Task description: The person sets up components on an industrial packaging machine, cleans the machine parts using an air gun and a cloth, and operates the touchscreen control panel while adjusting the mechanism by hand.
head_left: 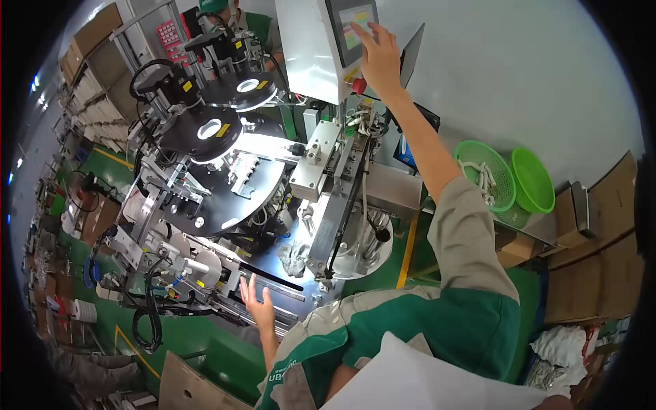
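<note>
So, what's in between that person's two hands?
From the right hand to the left hand, the head view shows a metal block and other machine parts, then something crumpled and grey.

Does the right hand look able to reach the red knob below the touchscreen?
Probably yes: the right hand is at the touchscreen, close to the red knob, with nothing visible between them.

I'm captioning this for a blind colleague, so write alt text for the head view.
A person's right hand is raised in front of a lit screen on a white control box; the left hand, open and apparently empty, is by a machine with a round dark plate. Green baskets sit at right, near cardboard boxes.
</note>
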Demonstrator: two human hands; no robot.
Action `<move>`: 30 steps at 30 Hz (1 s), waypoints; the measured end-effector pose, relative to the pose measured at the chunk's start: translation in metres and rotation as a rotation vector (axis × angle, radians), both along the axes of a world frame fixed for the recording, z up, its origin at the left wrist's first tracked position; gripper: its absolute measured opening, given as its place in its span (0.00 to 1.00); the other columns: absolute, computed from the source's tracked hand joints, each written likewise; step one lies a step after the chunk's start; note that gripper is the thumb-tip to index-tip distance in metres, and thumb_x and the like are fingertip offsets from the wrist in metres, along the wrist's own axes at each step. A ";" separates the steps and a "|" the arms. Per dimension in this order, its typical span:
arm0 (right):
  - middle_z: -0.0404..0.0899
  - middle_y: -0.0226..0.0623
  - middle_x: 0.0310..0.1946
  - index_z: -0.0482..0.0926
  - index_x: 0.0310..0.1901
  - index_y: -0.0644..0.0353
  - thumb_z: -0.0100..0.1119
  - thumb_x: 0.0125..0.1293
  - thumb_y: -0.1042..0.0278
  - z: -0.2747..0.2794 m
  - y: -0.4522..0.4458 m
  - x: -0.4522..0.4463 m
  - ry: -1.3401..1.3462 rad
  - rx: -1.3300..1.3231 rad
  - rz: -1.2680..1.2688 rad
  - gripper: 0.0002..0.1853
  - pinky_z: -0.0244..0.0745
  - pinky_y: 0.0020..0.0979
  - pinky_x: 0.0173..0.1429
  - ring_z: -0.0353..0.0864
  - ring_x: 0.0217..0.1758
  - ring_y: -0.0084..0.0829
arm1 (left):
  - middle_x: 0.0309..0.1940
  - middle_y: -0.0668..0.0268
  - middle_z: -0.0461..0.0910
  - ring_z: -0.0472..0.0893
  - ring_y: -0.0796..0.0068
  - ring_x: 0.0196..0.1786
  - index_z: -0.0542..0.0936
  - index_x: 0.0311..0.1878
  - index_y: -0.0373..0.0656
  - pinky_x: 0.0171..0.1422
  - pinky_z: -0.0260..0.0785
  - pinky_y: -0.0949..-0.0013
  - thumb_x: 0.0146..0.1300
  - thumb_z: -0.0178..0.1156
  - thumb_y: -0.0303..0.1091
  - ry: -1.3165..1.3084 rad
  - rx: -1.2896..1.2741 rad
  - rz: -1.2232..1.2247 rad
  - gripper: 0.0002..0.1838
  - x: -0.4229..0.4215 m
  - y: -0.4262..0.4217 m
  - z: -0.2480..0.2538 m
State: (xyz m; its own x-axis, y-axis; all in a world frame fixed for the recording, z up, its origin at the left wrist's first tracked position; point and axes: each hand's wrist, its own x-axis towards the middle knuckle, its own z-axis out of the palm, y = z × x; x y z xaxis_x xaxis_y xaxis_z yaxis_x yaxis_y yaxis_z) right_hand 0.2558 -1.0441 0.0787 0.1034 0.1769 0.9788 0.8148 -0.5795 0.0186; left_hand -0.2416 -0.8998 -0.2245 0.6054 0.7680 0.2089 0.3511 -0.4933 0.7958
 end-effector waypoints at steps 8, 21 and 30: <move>0.72 0.39 0.53 0.77 0.55 0.46 0.57 0.51 0.81 0.000 0.000 0.006 0.030 0.025 -0.041 0.27 0.68 0.42 0.52 0.72 0.53 0.42 | 0.68 0.50 0.59 0.60 0.58 0.71 0.71 0.61 0.37 0.72 0.53 0.61 0.59 0.55 0.22 -0.061 -0.050 0.030 0.24 -0.011 0.012 0.023; 0.73 0.36 0.53 0.75 0.56 0.46 0.57 0.53 0.77 0.005 -0.012 0.040 -0.006 -0.087 -0.235 0.26 0.71 0.40 0.48 0.74 0.52 0.40 | 0.65 0.57 0.65 0.70 0.61 0.63 0.75 0.57 0.40 0.64 0.63 0.61 0.61 0.54 0.23 -0.099 -0.153 -0.003 0.19 0.011 0.009 0.022; 0.74 0.32 0.21 0.74 0.31 0.61 0.60 0.64 0.71 0.026 -0.051 -0.207 0.558 0.279 0.515 0.06 0.69 0.27 0.33 0.73 0.28 0.22 | 0.39 0.57 0.80 0.77 0.70 0.43 0.77 0.33 0.34 0.54 0.68 0.69 0.64 0.43 0.30 -0.788 -0.563 -0.035 0.13 0.026 0.031 0.059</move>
